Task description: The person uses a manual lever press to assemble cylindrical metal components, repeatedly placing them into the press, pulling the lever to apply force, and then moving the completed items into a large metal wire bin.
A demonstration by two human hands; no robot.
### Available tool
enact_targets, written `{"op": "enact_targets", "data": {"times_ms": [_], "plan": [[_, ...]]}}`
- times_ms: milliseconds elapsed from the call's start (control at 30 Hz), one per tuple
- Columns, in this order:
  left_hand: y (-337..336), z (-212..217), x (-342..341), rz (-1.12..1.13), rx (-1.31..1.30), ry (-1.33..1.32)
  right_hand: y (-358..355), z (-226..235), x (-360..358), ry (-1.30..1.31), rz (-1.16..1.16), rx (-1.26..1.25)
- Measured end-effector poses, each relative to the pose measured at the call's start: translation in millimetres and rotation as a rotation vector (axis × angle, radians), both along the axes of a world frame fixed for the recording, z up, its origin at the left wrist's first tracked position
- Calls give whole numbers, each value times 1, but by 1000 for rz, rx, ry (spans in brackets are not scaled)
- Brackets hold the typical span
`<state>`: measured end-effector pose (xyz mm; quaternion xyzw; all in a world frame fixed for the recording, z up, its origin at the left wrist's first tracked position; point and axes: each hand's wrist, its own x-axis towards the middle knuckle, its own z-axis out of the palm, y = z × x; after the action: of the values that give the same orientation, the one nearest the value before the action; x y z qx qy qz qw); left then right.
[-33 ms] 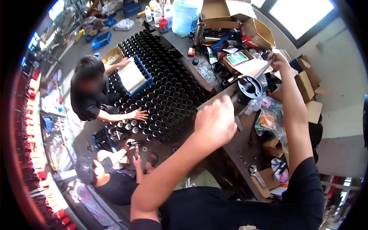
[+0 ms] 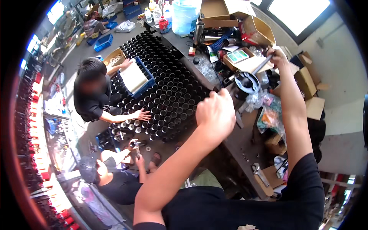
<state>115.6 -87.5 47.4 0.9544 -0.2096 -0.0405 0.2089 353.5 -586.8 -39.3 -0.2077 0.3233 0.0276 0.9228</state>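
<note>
My right hand is closed around the end of a long grey metal bar. The bar slants down to a dark cylindrical part, whose round grey end ring has a dark opening and faces up. My left hand is a fist beside the cylinder's left side, back of the hand toward me; what its fingers hold is hidden. Both arms reach out over the dark workbench. Below the part lies a clear plastic bag with coloured contents.
An adjustable wrench lies on the bench's near end. Open cardboard boxes, bottles and a blue bucket stand farther back. Left, one co-worker reaches over rows of black cylinders and a blue crate; another handles a tool.
My hands and the cylindrical part sit slightly higher in the picture, and the bar is tilted a little differently. The whole view has shifted slightly. Both hands stay closed.
</note>
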Motion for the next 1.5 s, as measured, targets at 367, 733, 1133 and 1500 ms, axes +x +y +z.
{"op": "enact_targets", "data": {"times_ms": [367, 733, 1133, 1500], "plan": [[-1, -58, 51, 101, 396, -801, -17, -59, -204, -687, -582, -123], [-61, -62, 155, -392, -415, -1085, 210, 32, -487, -874, -796, -180], [-73, -81, 194, -639, -722, -1060, 253, 30, -490, -728, -1275, -353], [-112, -76, 205, -945, -663, -830, 446, 48, -499, -808, -1420, -365]]}}
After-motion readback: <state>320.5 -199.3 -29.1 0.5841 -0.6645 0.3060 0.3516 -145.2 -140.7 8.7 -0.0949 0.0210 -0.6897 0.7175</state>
